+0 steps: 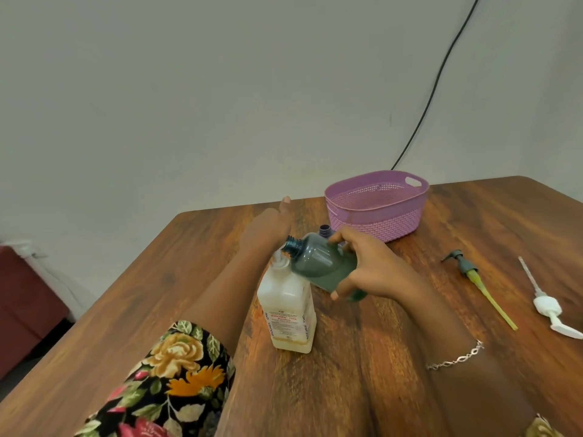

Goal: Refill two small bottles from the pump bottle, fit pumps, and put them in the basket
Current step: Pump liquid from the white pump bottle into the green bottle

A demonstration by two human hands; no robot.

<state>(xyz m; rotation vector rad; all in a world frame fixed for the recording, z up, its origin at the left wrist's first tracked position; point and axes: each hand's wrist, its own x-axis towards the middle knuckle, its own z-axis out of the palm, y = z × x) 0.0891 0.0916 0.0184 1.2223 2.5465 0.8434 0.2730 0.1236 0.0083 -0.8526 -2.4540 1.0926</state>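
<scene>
My right hand (375, 263) grips a small dark green bottle (318, 261), tilted so its open neck lies at the nozzle of the white pump bottle (288, 307), which stands mid-table. My left hand (268, 228) is over the pump head with its fingers straight, and it hides most of the pump. A second small bottle (326, 230), purple, shows only its open neck behind the green one. A dark pump with a yellow-green tube (473, 279) and a white pump (549, 310) lie on the table to the right. The pink basket (378, 212) sits at the back.
The wooden table (362, 357) ends close behind the basket and slants away on the left. A black cable (441, 74) runs down the grey wall behind. A dark red piece of furniture (22, 304) stands low at the left.
</scene>
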